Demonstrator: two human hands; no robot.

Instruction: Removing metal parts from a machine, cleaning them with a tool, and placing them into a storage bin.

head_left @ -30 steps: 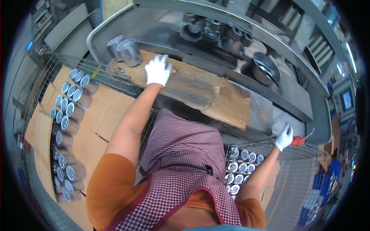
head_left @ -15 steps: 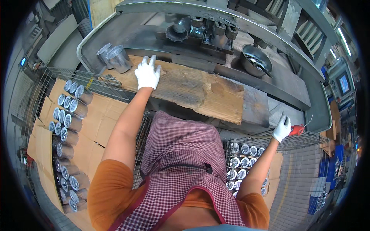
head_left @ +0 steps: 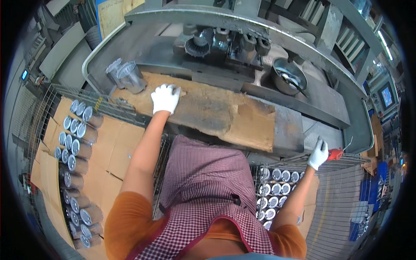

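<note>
My left hand [head_left: 165, 99], in a white glove, rests on a worn brown board [head_left: 203, 104] along the front of the machine. Its fingers are bent and a little apart, and nothing shows in them. Two clear-sided cylindrical metal parts [head_left: 131, 78] stand at the board's left end, beyond this hand. Out to the right, my gloved right hand [head_left: 318, 155] is at the rim of a wire basket, closed on a red tool [head_left: 335, 154] with a thin bent metal tube. One finger or the thumb points up; the grip itself is partly hidden.
Ahead is a machine bed with dark fixtures [head_left: 247, 47] and a metal bowl [head_left: 289, 76] holding a dark-handled tool. A cardboard-lined wire basket with rows of metal cylinders [head_left: 79, 147] stands left; more cylinders [head_left: 274, 189] fill the right basket. A control screen [head_left: 387, 95] is far right.
The fingers of my left hand, spread before, are now bent closer together. My right hand sits slightly lower beside the red tool. The whole view has shifted a little.
</note>
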